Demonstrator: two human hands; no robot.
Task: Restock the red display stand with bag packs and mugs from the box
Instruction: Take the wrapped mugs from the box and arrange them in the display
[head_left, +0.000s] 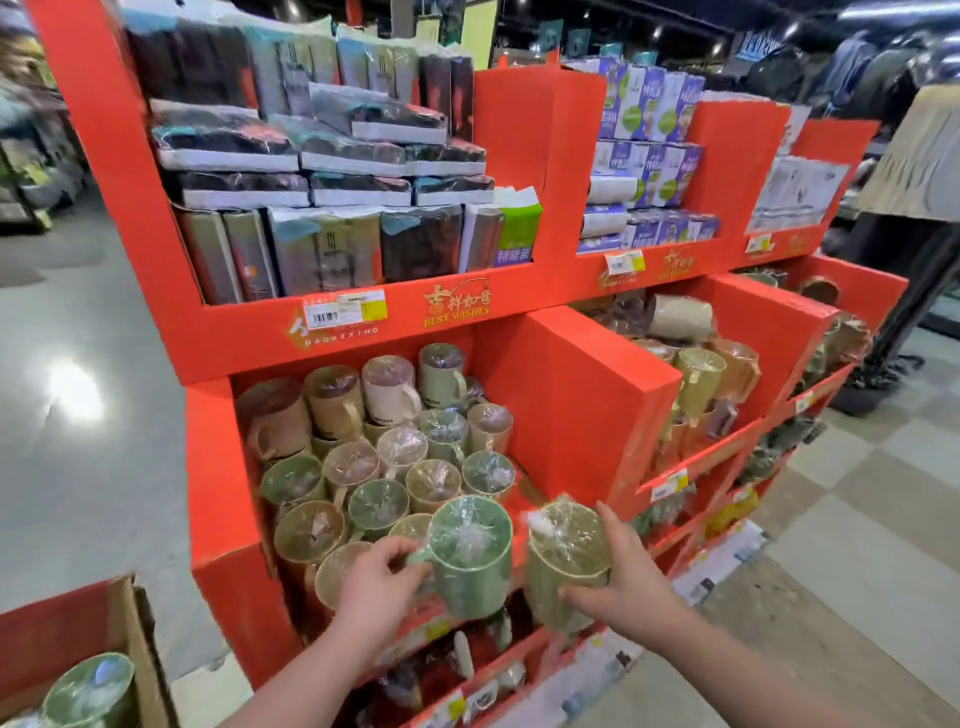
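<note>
Right now my left hand (379, 579) has its fingers (397, 545) curled round the handle of a green mug (472, 566), and my right hand (631, 577) grips an olive mug (563, 551) by its side. I hold both wrapped mugs side by side at the front edge of the red display stand (582, 395), over its rows of mugs (363, 467). Bag packs (322, 156) fill the shelf above. The box (130, 639) sits at lower left with a spare mug (91, 691) inside.

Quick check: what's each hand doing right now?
Left hand: grips the green mug by its handle.
Right hand: holds the olive mug round its side.
</note>
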